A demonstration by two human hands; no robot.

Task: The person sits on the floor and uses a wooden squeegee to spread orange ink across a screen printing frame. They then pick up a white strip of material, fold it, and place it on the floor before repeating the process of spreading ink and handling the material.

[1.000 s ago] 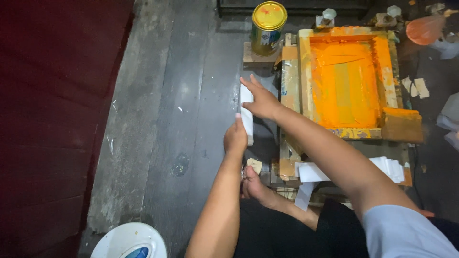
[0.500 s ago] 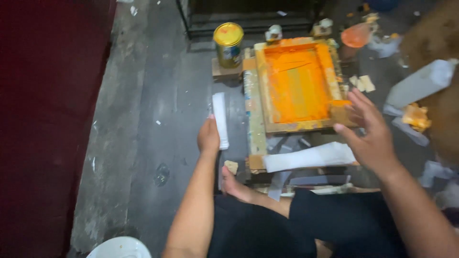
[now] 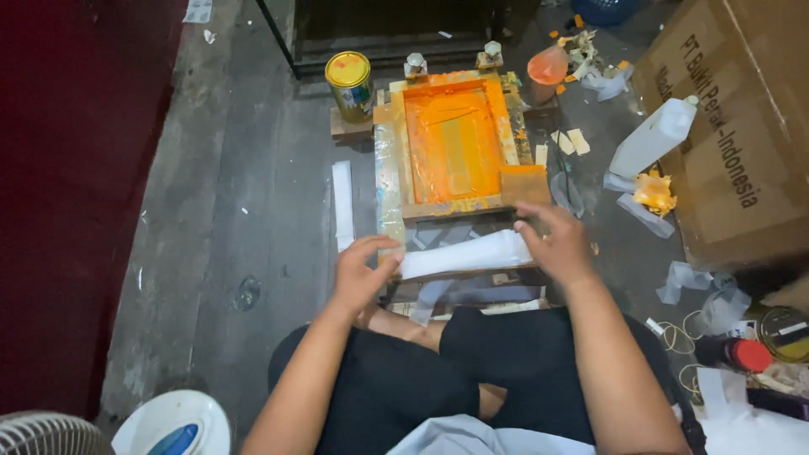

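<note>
A wooden printing frame (image 3: 389,181) coated in orange ink lies on the floor ahead of my crossed legs. In front of it is a long white strip (image 3: 463,253). My left hand (image 3: 361,274) touches the strip's left end with spread fingers. At the strip's right end my right hand (image 3: 556,244) rests on it, just below an orange-stained squeegee block (image 3: 524,184) leaning on the frame's corner. Another white strip (image 3: 342,205) lies on the floor left of the frame.
A yellow-lidded tin (image 3: 350,82) stands behind the frame. A white plastic bottle (image 3: 653,139), an orange cup (image 3: 546,66), rags and a large cardboard box (image 3: 733,126) fill the right. A fan (image 3: 42,431) and a white-blue object (image 3: 173,425) sit at lower left; dark red cloth (image 3: 67,168) at left.
Both hands left the white strip on the floor at left. They have come to the second white strip in front of the frame, one at each end.
</note>
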